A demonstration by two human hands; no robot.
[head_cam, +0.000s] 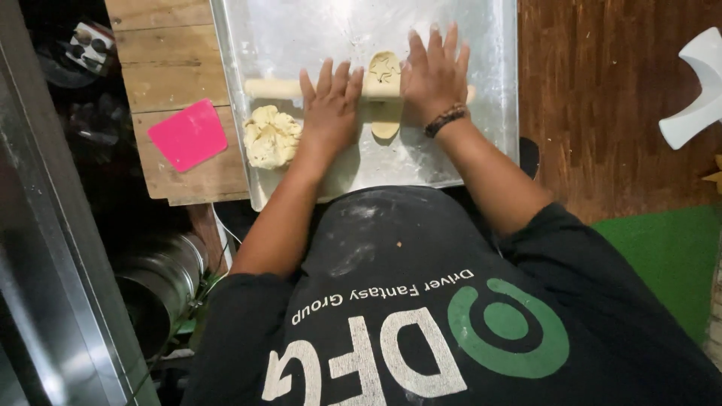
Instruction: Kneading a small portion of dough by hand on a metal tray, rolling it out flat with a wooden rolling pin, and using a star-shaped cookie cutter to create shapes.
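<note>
Both my hands press flat on a pale wooden rolling pin (271, 89) that lies crosswise on a floured metal tray (301, 37). My left hand (329, 105) covers the pin's middle left, fingers spread. My right hand (435, 71), with a dark bead bracelet at the wrist, covers its right part. Under the pin, between my hands, a small flattened piece of dough (384, 71) shows above and below the pin. A larger lump of dough (271, 137) sits on the tray left of my left hand, apart from it.
A pink plastic scraper (188, 135) lies on the wooden table (169, 68) left of the tray. A metal cylinder (162, 282) stands low at the left. At the right are brown wood flooring, a white object (696, 90) and a green mat (662, 248).
</note>
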